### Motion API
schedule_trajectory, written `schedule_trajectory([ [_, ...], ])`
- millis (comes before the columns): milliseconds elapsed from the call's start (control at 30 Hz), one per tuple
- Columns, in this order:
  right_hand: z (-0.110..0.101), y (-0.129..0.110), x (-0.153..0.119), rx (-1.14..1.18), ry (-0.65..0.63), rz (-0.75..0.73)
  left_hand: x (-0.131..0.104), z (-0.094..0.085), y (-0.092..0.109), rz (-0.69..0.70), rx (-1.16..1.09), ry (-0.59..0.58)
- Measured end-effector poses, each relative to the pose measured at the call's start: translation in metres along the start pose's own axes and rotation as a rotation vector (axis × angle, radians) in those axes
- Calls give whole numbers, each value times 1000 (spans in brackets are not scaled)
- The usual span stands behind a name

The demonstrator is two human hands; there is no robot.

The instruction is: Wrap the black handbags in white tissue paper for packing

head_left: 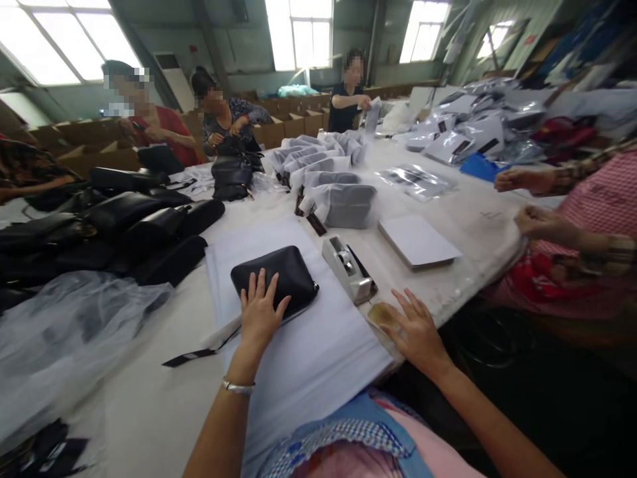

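Observation:
A black leather bag (286, 265) lies flat on a stack of white paper sheets (323, 358). My left hand (259, 312) rests on its near side, fingers spread and laid on the leather. From beside that hand a white strap-like strip ends in a black tag (189, 357). My right hand (413, 328) is at the table edge with its fingers apart, over or touching a yellowish rounded pad (382, 315) whose kind I cannot make out. Just beyond it stands a grey tape dispenser (347, 269).
Black bags (149, 219) are heaped at left beside crumpled clear plastic (74, 332). Wrapped bags (346, 199) stand in a row ahead. A white stack of card (418, 240) lies at right. A co-worker in red check (587, 219) is close on the right; several others work across the table.

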State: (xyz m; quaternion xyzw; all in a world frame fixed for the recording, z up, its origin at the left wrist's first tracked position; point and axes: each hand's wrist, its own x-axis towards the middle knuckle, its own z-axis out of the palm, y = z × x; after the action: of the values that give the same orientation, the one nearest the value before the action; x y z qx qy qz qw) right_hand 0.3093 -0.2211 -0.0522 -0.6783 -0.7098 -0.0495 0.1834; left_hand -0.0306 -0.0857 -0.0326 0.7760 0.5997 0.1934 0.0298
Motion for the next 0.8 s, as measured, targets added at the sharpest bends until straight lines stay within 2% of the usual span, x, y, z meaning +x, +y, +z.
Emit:
schedule_trajectory([
  [133, 12, -3, -14, -143, -136, 60, -7, 8, -3, 20, 30, 27],
  [367, 12, -2, 1, -139, -316, 49, -9, 11, -6, 17, 9, 69],
  [433, 6, 4, 11, -110, -261, 23, -10, 13, -7, 21, -2, 77],
  [467, 2, 6, 19, -88, -181, -7, -10, 13, -8, 23, -3, 82],
  [567, -14, 1, 55, 55, 140, -143, -10, 16, -8, 20, 18, 109],
  [633, -24, -16, 88, 195, 248, -208, -9, 17, -8, 13, 40, 125],
  [733, -24, -54, 146, 393, 174, -270, -10, 17, -7, 8, 52, 131],
  [800, -10, -80, 190, 487, 79, -327, -10, 17, -7, 7, 52, 128],
])
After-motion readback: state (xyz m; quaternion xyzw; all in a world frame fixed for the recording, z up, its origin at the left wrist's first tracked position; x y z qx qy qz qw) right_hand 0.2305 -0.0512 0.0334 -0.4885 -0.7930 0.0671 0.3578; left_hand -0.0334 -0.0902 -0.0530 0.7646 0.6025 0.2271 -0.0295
